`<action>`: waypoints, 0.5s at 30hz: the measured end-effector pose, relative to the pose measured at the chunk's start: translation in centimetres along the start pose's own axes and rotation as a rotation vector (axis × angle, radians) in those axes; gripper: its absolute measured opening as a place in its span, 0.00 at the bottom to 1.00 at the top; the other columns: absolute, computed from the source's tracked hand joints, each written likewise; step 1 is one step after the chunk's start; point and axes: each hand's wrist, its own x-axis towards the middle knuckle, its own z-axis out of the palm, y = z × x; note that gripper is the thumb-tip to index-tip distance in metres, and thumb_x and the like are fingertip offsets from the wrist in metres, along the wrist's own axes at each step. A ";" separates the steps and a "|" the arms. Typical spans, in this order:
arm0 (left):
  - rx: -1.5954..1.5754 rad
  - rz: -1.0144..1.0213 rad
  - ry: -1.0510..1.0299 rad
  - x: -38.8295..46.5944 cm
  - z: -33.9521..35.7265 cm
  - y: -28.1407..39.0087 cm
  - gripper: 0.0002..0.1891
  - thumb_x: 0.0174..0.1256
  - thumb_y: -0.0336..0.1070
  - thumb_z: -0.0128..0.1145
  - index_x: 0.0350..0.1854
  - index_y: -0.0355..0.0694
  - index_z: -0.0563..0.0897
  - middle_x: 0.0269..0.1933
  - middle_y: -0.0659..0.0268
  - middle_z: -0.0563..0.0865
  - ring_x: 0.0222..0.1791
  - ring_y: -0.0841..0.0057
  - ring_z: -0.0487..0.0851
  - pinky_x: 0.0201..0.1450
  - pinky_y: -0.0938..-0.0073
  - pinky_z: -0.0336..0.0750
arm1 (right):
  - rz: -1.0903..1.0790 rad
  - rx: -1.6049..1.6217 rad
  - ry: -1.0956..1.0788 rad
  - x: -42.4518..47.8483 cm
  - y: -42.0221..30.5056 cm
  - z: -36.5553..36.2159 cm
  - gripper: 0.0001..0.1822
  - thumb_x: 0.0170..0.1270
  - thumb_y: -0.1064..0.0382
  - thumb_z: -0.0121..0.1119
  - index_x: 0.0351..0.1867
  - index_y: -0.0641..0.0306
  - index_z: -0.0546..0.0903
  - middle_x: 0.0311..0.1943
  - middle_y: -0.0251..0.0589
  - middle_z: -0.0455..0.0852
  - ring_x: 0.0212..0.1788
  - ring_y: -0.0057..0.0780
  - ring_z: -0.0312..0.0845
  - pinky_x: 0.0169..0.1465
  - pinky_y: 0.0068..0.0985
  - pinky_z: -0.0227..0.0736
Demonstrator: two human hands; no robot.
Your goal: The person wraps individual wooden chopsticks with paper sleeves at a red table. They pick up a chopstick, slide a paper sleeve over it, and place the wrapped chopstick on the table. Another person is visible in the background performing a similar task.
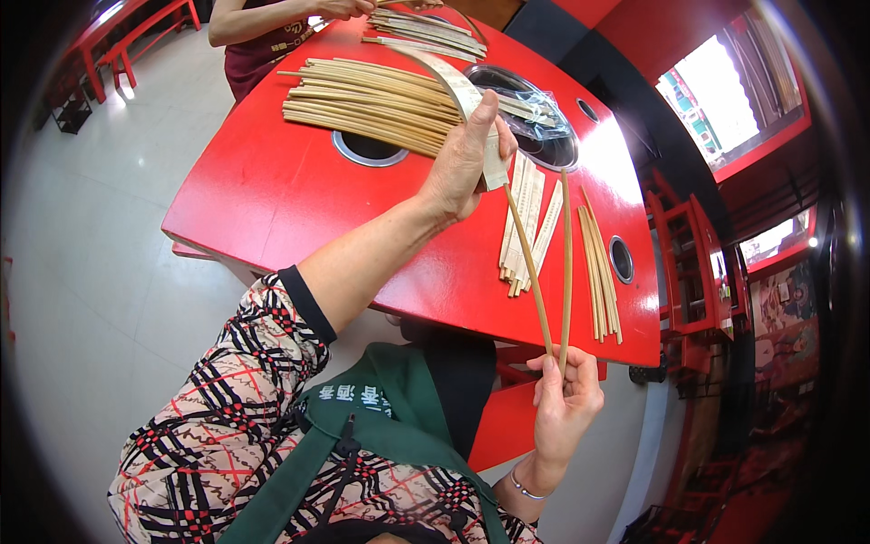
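My left hand (459,163) grips a long, bent paper chopstick sleeve (459,85), its lower end pointing towards me. Between the thumb and fingers of my right hand (569,398) are two wooden chopsticks (566,272), spread apart in a narrow V. The tip of the left one meets the sleeve's lower end; whether it is inside is unclear. The other tip stands free. Beyond my left hand lies a large pile of bare chopsticks (367,102). Several paper-sleeved chopsticks (527,217) rest between my hands, and a small row of bare ones (598,279) lies to their right.
The red table (258,204) has metal-rimmed openings, including a large one (574,160) with a clear plastic bag (554,122) over it. Across the table, a person in a maroon apron (265,58) handles items beside more sleeved chopsticks (435,30). A red bench (503,428) stands below the near edge.
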 end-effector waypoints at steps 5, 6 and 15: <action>-0.002 0.015 0.010 0.2 -0.8 -0.7 0.36 0.67 0.76 0.44 0.17 0.45 0.71 0.22 0.69 0.72 0.21 0.82 0.70 0.21 0.81 0.61 | -0.017 -0.002 -0.015 0.1 -0.1 0.2 0.02 0.69 0.77 0.56 0.41 0.72 0.78 0.27 0.37 0.87 0.21 0.08 0.68 0.23 0.12 0.58; -0.022 -0.005 0.017 0.2 -0.6 -0.5 0.36 0.67 0.77 0.44 0.17 0.45 0.71 0.22 0.69 0.71 0.21 0.82 0.70 0.21 0.81 0.61 | -0.028 0.003 -0.012 0.3 -0.1 0.3 0.02 0.69 0.77 0.56 0.41 0.72 0.78 0.27 0.37 0.87 0.21 0.08 0.68 0.23 0.12 0.58; -0.028 -0.008 -0.010 0.0 -0.1 -0.2 0.37 0.61 0.80 0.42 0.17 0.46 0.69 0.22 0.69 0.69 0.20 0.82 0.67 0.19 0.82 0.60 | -0.013 -0.053 0.026 0.0 -0.5 0.1 0.03 0.67 0.78 0.57 0.40 0.72 0.78 0.26 0.38 0.87 0.22 0.11 0.72 0.24 0.13 0.61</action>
